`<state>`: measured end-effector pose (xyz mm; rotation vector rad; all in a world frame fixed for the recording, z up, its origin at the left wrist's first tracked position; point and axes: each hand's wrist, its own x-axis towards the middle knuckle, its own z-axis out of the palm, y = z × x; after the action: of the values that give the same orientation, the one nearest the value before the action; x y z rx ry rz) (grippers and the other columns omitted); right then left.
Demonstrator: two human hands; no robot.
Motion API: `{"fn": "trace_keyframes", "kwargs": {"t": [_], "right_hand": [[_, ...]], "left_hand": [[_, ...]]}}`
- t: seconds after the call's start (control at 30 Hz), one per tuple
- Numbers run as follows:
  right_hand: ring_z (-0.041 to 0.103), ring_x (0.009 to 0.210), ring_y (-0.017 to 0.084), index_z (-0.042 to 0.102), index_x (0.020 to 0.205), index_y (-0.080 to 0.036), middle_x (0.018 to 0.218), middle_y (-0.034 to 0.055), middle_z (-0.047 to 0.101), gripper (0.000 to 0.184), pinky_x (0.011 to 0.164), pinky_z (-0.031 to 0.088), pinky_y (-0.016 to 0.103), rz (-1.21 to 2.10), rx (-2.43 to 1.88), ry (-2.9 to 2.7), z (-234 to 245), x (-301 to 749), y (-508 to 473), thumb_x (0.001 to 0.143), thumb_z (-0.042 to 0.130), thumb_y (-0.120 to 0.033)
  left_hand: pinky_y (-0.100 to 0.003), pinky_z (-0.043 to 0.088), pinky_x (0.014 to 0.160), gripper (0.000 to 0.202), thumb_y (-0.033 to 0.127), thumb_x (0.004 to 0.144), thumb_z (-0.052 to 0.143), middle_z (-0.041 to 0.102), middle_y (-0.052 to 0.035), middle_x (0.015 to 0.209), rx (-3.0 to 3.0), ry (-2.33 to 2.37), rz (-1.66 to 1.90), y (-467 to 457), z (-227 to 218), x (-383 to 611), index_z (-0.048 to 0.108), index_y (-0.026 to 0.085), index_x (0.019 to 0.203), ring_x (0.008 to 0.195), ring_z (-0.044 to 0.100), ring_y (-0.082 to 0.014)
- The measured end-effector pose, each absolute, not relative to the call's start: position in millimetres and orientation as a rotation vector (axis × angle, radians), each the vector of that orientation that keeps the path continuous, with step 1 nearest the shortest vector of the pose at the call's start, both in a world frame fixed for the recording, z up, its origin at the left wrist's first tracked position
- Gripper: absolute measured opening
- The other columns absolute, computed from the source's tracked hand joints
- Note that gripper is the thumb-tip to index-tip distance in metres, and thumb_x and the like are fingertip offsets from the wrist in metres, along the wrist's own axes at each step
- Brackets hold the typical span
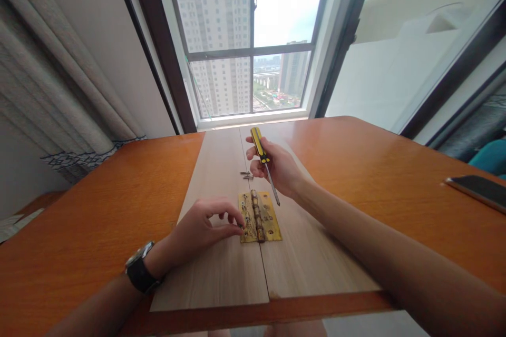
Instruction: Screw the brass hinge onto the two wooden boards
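Note:
A worn brass hinge lies opened flat across the seam between two pale wooden boards. At the lower-left hole of its left leaf, my left hand pinches thumb and forefinger on what looks like a small screw, mostly hidden by the fingertips. Above the hinge, my right hand holds a screwdriver with a yellow-and-black handle. Its metal shaft slants down to the right, the tip apart from the hinge. Several loose screws lie on the boards just beyond the hinge.
Under the pale boards is an orange-brown wooden table. A dark phone-like slab rests near the table's right edge. A window stands past the far edge, and a grey curtain hangs at the left.

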<state>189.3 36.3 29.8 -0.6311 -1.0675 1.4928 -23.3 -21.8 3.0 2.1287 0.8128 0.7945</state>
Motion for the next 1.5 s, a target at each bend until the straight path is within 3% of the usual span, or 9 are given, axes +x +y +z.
{"fn": "trace_keyframes", "kwargs": {"t": [0.63, 0.9, 1.07, 1.23, 1.37, 1.5], "right_hand": [[0.056, 0.042, 0.008, 0.062, 0.114, -0.017, 0.074, -0.0018, 0.066, 0.035, 0.041, 0.034, 0.023, 1.469, -0.598, -1.154, 25, 188, 37, 0.096, 0.058, -0.047], [0.058, 0.05, 0.013, 0.055, 0.104, -0.019, 0.074, 0.0018, 0.072, 0.037, 0.048, 0.035, 0.027, 1.366, -0.587, -1.253, 37, 181, 25, 0.094, 0.058, -0.055], [0.049, 0.062, 0.015, 0.052, 0.099, -0.023, 0.073, 0.0024, 0.075, 0.034, 0.059, 0.035, 0.03, 1.187, -0.548, -1.427, 45, 169, 4, 0.101, 0.046, -0.057], [0.047, 0.059, 0.015, 0.051, 0.103, -0.026, 0.076, -0.0002, 0.072, 0.032, 0.056, 0.036, 0.029, 1.098, -0.569, -1.551, 43, 164, -11, 0.101, 0.046, -0.058], [0.045, 0.055, 0.015, 0.051, 0.105, -0.028, 0.068, -0.0024, 0.067, 0.032, 0.054, 0.037, 0.029, 1.076, -0.564, -1.561, 42, 165, -14, 0.099, 0.048, -0.06], [0.042, 0.052, 0.015, 0.052, 0.106, -0.029, 0.066, -0.003, 0.064, 0.031, 0.052, 0.035, 0.029, 1.074, -0.563, -1.584, 42, 166, -14, 0.1, 0.047, -0.059]], "left_hand": [[-0.024, 0.047, 0.072, 0.017, 0.031, 0.092, 0.071, 0.071, -0.0042, 0.079, 2.31, 0.696, 0.782, -21, -4, -18, 0.073, 0.017, 0.083, 0.075, 0.06, -0.0147], [-0.021, 0.042, 0.068, 0.006, 0.017, 0.084, 0.076, 0.064, 0.0, 0.078, 2.275, 0.734, 0.747, -21, -4, -17, 0.07, 0.017, 0.082, 0.072, 0.054, -0.0119], [-0.019, 0.037, 0.06, 0.022, 0.012, 0.078, 0.08, 0.063, 0.0056, 0.076, 2.1, 0.865, 0.684, -24, -5, -16, 0.06, 0.019, 0.084, 0.063, 0.046, -0.0084], [-0.02, 0.039, 0.062, 0.038, 0.012, 0.076, 0.079, 0.062, 0.0053, 0.075, 2.057, 0.893, 0.688, -23, -6, -15, 0.042, 0.02, 0.07, 0.067, 0.052, -0.0094], [-0.02, 0.036, 0.059, 0.042, 0.01, 0.074, 0.08, 0.057, 0.0075, 0.071, 2.08, 0.888, 0.71, -23, -5, -15, 0.04, 0.019, 0.069, 0.065, 0.051, -0.0083], [-0.019, 0.037, 0.06, 0.041, 0.007, 0.075, 0.079, 0.062, 0.0073, 0.077, 2.036, 0.85, 0.716, -24, -3, -14, 0.04, 0.019, 0.071, 0.066, 0.052, -0.0068]]}}
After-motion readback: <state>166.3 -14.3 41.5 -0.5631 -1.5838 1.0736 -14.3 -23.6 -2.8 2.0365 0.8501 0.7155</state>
